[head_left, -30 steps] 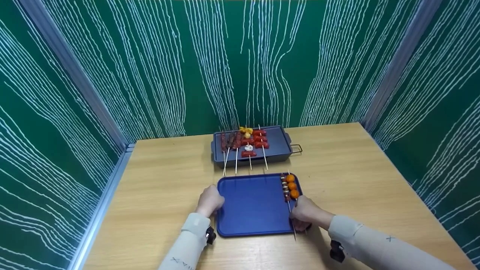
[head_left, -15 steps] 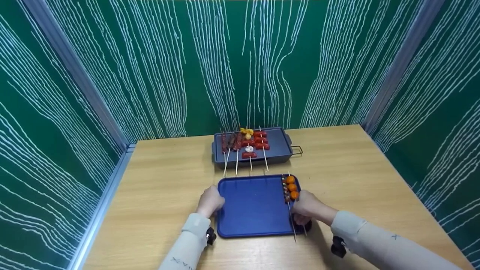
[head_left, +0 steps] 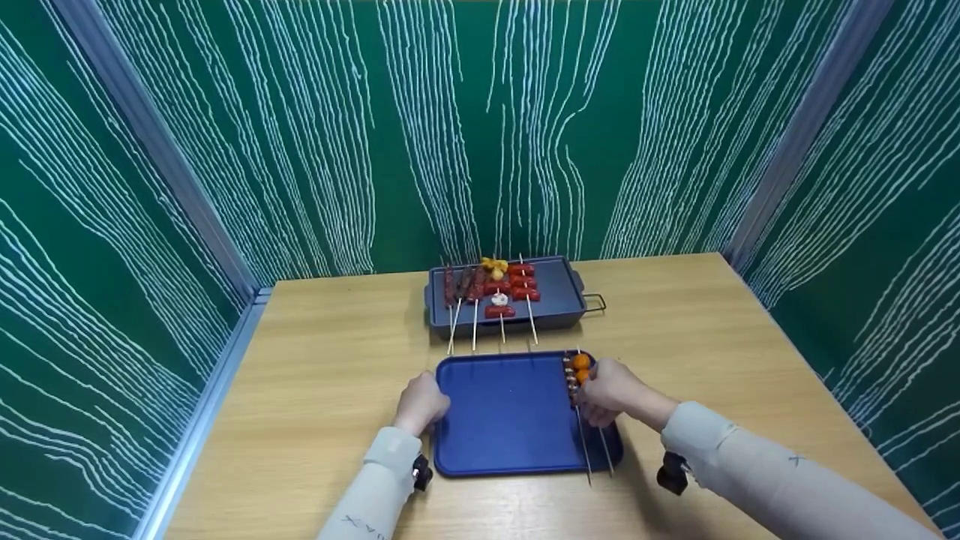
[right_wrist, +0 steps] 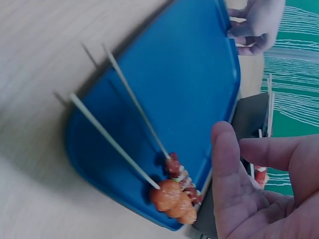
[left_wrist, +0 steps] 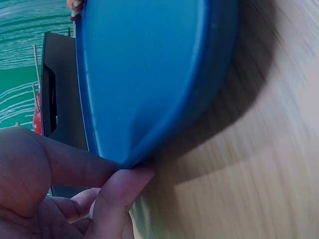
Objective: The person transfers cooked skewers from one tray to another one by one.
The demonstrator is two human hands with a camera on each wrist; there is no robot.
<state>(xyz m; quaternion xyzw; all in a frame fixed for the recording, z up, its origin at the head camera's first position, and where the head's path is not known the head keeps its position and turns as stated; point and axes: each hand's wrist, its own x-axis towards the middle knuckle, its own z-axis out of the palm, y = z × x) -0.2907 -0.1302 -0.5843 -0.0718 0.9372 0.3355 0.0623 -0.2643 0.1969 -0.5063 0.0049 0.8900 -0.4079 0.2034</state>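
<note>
My left hand (head_left: pixel 421 403) pinches the left rim of a blue tray (head_left: pixel 502 420) between thumb and fingers, close to a rounded corner in the left wrist view. Two skewers lie side by side along the tray's right side. One, an orange-ball skewer (right_wrist: pixel 167 195), is the outermost; beside it lies a meat-and-vegetable skewer (right_wrist: pixel 180 173). Their bare sticks stick out past the tray's near edge. Over the skewers hovers my right hand (head_left: pixel 616 390), thumb and index finger bent toward each other with nothing between them. In the head view it hides part of the orange balls.
Behind the tray stands a dark grill pan (head_left: pixel 559 289) with a wire handle (head_left: pixel 596 302) on its right. Several skewers, among them red sausage pieces (head_left: pixel 525 282), lie on it, sticks overhanging the front. Green walls with white lines surround the wooden table (head_left: pixel 337 337).
My right hand has moved from the lower part of the skewer sticks up toward the orange balls, uncovering the sticks. The left hand stays on the tray rim.
</note>
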